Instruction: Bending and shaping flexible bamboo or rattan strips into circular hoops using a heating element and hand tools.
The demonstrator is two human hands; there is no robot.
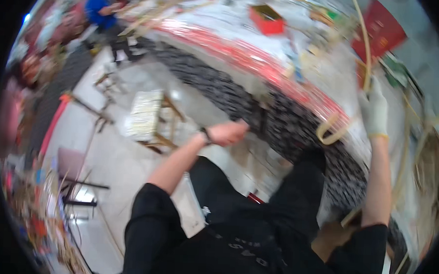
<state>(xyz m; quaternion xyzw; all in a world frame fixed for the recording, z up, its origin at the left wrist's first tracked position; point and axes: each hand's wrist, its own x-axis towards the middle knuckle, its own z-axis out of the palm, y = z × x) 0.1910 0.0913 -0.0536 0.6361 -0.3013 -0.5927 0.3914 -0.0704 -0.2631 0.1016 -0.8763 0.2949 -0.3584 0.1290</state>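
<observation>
My right hand (376, 112), in a white glove with a yellow cuff, is closed round a long pale strip (366, 35) that looks like split bamboo or cane. The strip runs up past the top edge, and a curled pale loop (329, 137) hangs beside the glove, over the table's edge. My left hand (228, 132) is bare, with a dark band at the wrist. Its fingers are curled together above the floor, left of the table; blur hides whether anything is in them. The two hands are well apart.
A worktable (325, 73) with a red plastic-covered edge holds a red box (267, 20), a red sheet (378, 31) and scattered pieces. A wooden stool (146, 115) stands on the floor at left. Someone in blue (100, 12) is at the far left.
</observation>
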